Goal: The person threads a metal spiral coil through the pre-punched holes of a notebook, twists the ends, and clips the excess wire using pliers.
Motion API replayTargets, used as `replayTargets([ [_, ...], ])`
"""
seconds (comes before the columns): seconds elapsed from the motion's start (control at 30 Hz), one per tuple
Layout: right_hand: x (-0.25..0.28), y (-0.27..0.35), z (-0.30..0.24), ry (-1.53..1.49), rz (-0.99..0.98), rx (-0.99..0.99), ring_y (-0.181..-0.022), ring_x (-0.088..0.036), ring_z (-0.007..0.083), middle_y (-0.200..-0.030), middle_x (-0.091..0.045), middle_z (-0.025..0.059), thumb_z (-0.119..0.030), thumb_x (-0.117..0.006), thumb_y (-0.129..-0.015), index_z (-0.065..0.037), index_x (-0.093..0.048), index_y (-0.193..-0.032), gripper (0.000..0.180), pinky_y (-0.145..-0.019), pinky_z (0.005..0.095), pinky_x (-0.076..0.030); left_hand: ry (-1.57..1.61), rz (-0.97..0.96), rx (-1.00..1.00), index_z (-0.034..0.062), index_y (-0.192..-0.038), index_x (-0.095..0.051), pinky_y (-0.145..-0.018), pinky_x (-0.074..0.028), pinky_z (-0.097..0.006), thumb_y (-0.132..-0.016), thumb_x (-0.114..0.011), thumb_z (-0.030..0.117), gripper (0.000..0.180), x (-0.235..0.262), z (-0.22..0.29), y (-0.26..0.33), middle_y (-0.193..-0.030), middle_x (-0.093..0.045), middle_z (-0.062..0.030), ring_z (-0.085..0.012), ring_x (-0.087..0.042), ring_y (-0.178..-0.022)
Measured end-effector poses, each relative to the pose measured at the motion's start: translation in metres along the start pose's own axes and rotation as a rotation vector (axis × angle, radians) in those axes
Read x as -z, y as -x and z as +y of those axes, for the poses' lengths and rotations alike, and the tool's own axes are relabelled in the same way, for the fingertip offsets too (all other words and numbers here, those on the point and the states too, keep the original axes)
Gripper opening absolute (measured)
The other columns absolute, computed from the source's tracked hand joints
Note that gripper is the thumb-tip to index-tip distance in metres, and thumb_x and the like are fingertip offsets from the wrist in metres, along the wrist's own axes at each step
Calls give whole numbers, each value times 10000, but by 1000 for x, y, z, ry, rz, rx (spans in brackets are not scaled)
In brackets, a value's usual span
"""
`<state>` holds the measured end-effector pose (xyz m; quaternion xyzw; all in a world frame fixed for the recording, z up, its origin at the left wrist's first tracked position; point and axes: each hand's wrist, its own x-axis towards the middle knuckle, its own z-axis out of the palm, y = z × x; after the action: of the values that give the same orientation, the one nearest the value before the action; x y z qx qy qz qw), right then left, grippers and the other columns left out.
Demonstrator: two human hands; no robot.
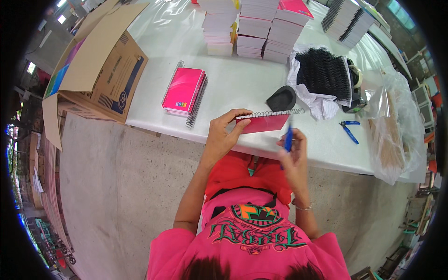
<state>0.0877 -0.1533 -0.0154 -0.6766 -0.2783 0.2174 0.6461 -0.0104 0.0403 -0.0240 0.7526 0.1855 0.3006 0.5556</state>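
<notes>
My left hand (222, 134) pinches one end of a dark pink notebook (263, 124) at the table's front edge, thumb across its cover. A wire coil (275, 113) runs along the notebook's upper edge, and its loose end sticks out past the right corner. In my right hand (296, 158), just below that corner, is a blue-handled hand tool (288, 137), upright and blurred; it looks like pliers or cutters, though its jaws are unclear. Farther back, to the left, lies a small stack of bright pink spiral notebooks (183, 88), with coils along their sides.
An open cardboard box (109, 79) stands at the left. Tall stacks of notepads (254, 28) line the back. Black coils (322, 72) lie on white cloth, near a black rest-like piece (282, 98). Blue-handled pliers (350, 131) and plastic wrapping (396, 126) are at the right.
</notes>
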Motion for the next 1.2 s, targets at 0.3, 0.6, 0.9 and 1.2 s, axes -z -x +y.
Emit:
replayTargets([
  [0.3,-43,1,2,625,-5,402,-1077,-525,353,-1198,-539,187,-138,-760,-729,-67,-506,-1345,670,-913,444,-428,106,-23,156,-34,-1138,-664,-781,-557,-268,-924,-611,19,227,1,7,5,-972,-729,-120,-131,-686,-902],
  [0.6,-44,3,3,638,-30,403,-1015,-565,345,-1143,-559,187,-169,-768,-734,-69,-528,-1340,659,-854,429,-459,114,6,129,-9,-1180,-657,-744,-547,-257,-938,-561,15,262,0,9,10,-941,-746,-127,-130,-705,-869],
  [0.9,-28,4,-5,-779,-573,-561,-864,-669,297,-1049,-616,128,-292,-626,-930,-61,-467,-1335,492,-670,417,-553,-133,60,41,16,-1199,-633,-722,-561,-305,-916,-568,-11,291,-9,7,18,-975,-734,-157,-201,-729,-822],
  [1.2,27,-27,-14,-12,-404,-220,-980,-498,152,-1082,-503,54,-261,-719,-874,-84,-443,-1349,577,-878,294,-441,-92,341,144,42,-1186,-678,-685,-521,-252,-922,-646,55,267,18,44,6,-891,-723,-73,-88,-667,-793],
])
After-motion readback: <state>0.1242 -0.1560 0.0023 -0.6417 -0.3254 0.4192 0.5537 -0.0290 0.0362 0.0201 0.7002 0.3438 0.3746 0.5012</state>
